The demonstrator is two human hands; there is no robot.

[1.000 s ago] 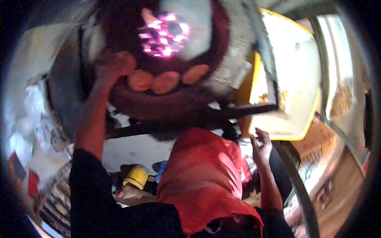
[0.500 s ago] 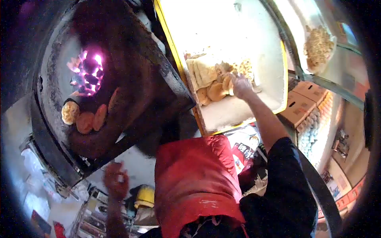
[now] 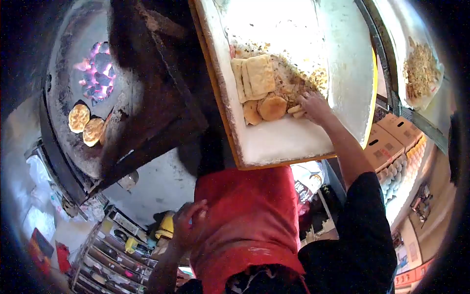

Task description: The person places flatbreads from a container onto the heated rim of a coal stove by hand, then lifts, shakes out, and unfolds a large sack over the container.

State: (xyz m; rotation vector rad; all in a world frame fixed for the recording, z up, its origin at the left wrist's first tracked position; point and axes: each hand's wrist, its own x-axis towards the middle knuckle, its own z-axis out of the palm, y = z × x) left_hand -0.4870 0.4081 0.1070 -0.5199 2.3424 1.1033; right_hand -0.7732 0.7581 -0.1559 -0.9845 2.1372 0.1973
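Right fingers [image 3: 304,104] touching small bread pieces [image 3: 295,111], in white tray [image 3: 279,142].

No text is legible, even on the cartons [image 3: 383,153].

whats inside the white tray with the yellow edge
Square flatbreads, round breads and loose crumbs; whatever is under them or the right hand is covered.

The top edge cuts off the white tray [image 3: 281,147]. The right hand [image 3: 316,109] hides some bread [image 3: 295,111]. Box [image 3: 381,151] words look too tiny.
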